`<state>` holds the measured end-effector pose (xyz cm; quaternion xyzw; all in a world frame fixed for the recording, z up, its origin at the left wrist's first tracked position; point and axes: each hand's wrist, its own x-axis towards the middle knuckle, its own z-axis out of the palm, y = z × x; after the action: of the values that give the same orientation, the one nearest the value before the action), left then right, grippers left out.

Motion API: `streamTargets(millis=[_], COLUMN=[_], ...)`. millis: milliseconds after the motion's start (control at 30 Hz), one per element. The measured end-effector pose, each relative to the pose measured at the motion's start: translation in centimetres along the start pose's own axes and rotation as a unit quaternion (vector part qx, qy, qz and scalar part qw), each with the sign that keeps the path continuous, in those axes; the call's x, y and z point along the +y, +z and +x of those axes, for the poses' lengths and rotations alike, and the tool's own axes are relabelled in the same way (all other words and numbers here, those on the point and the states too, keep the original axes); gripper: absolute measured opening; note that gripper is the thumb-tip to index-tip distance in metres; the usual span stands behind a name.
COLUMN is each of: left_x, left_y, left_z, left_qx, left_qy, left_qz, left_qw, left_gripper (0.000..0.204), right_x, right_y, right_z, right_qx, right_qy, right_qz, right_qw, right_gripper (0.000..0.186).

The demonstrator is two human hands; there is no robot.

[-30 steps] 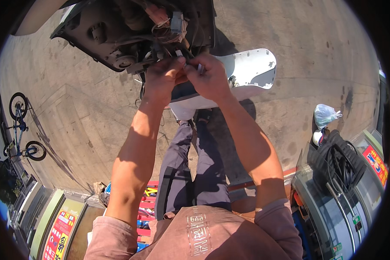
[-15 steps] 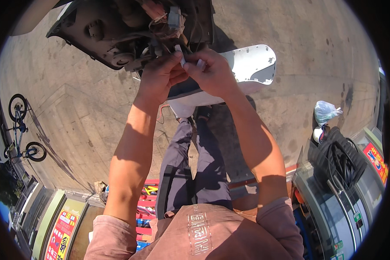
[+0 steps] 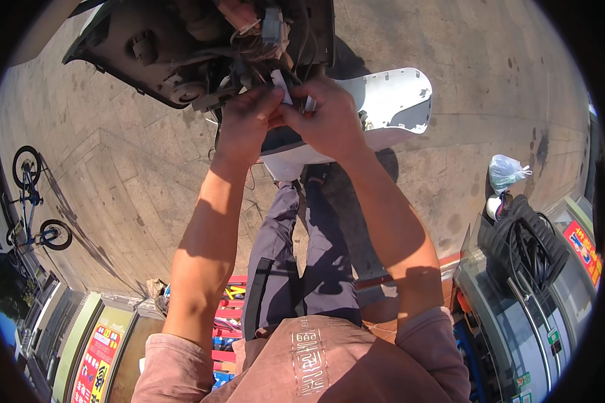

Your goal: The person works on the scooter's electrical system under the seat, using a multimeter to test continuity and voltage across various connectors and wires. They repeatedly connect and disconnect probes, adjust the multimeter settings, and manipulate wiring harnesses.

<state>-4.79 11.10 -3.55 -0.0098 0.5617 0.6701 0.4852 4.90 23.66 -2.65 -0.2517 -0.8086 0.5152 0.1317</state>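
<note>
Close together under a dark vehicle fairing (image 3: 117,43), both my hands work at its wiring. My left hand (image 3: 243,124) is closed, its thumb and fingers pinching a slim white plastic connector (image 3: 281,86). My right hand (image 3: 333,119) is closed too, its thumb meeting the lower end of that connector. A second white piece (image 3: 310,104) shows between the right thumb and fingers; its kind is partly hidden. Just above the hands hang a bundle of wires (image 3: 252,47) and a grey plug (image 3: 271,27).
A white body panel (image 3: 396,97) with clips along its rim extends right of my hands. Paved ground (image 3: 114,174) surrounds the vehicle. A bicycle (image 3: 30,195) stands far left. At the right are a tied plastic bag (image 3: 506,173) and a black ribbed seat-like object (image 3: 524,248). Red slats (image 3: 225,316) lie behind my legs.
Both hands have shifted only slightly, and the right fingers have turned a little over the second white piece. More of the white connector shows above my left thumb.
</note>
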Motion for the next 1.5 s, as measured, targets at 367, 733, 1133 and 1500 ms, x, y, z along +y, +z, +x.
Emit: streamTargets(millis=[367,733,1133,1500], left_x=[1.2,1.5,1.0,0.9], left_y=[0.6,-1.2,0.7,1.0], left_z=[-0.2,0.7,0.3,0.0], left_qx=[0.066,-0.040,0.071,0.058], left_qy=[-0.018,-0.048,-0.047,-0.030], left_qz=[0.067,0.050,0.032,0.046], left_qw=[0.995,0.997,0.996,0.997], left_gripper=[0.023,0.029,0.018,0.022], right_x=[2.8,4.7,0.2,1.9], right_y=[-0.3,0.1,-2.6,-1.8], right_z=[1.3,1.6,2.0,1.7], right_qx=[-0.156,-0.201,-0.148,-0.109], right_qy=[0.243,0.252,0.097,0.050], right_qz=[0.306,0.506,0.030,0.073], right_qw=[0.907,0.800,0.984,0.990], right_gripper=[0.033,0.017,0.030,0.021])
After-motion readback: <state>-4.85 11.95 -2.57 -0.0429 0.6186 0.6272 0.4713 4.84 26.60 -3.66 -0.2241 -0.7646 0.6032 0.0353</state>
